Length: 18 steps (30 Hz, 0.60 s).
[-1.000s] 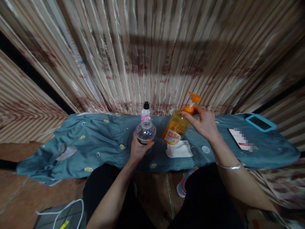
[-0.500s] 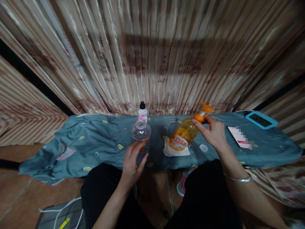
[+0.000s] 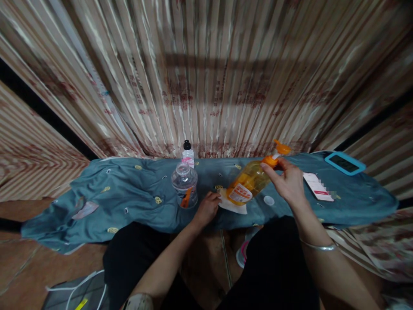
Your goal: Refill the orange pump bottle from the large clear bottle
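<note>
My right hand (image 3: 288,181) grips the neck of an orange pump bottle (image 3: 250,181), which is tilted with its base resting on a white cloth (image 3: 232,205). My left hand (image 3: 208,207) pinches the left edge of that white cloth, fingers curled on it. A clear plastic bottle (image 3: 185,186) stands uncapped on the teal cloth (image 3: 129,198) just left of my left hand. A small bottle with a black cap (image 3: 187,155) stands behind it. A small white cap (image 3: 268,200) lies on the cloth below my right hand.
A phone (image 3: 318,186) and a blue-framed device (image 3: 344,163) lie at the right on the teal cloth. A striped curtain (image 3: 206,77) hangs behind. A grey bag with a white cord (image 3: 80,292) sits on the floor at the lower left.
My left hand let go of the clear bottle and moved right to the white cloth. My right hand tipped the orange bottle lower and to the right.
</note>
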### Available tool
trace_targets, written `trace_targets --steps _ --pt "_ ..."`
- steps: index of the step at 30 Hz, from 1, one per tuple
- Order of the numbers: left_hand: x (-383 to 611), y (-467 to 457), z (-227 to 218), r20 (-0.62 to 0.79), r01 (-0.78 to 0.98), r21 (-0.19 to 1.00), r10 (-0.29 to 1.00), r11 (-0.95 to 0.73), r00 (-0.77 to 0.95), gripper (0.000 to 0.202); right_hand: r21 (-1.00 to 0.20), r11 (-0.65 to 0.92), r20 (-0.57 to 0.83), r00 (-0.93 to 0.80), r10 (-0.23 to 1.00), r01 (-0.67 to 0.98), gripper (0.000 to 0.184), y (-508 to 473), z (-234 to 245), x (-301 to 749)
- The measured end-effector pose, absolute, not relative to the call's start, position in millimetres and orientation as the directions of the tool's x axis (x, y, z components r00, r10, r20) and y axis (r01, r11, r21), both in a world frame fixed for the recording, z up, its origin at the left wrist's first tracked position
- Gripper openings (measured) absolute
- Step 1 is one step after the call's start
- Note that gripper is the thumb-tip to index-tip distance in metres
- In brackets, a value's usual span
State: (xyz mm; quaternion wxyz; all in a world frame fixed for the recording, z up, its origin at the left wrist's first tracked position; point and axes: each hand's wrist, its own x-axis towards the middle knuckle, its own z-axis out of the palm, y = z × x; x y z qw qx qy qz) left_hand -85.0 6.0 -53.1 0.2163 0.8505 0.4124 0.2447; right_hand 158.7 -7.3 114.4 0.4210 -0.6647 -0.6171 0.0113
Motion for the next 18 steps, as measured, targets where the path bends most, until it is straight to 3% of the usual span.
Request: trace_targets --steps 5,10,15,18 --pt "-106.1 -6.2 -58.5 0.238 0.617 0.569 0.827 -0.544 0.51 0.047 -0.559 0.175 0.512 0.171 0.842 0.811 0.058 -1.9 111.2 140.9" --pt "-110.6 -20.2 -54.3 0.209 0.578 0.652 0.849 -0.49 0.485 0.058 -0.5 0.29 0.522 0.016 0.853 0.816 0.054 8.1 103.1 118.7" --pt "-89.0 -13.5 -33.1 0.264 0.396 0.831 0.904 -0.391 0.338 0.082 -0.492 0.393 0.524 -0.096 0.846 0.777 0.06 6.9 103.8 104.6" --pt "-69.9 -3.6 -19.1 0.264 0.224 0.913 0.912 -0.341 0.313 0.103 -0.526 0.46 0.503 -0.174 0.846 0.716 0.055 1.6 107.9 104.0"
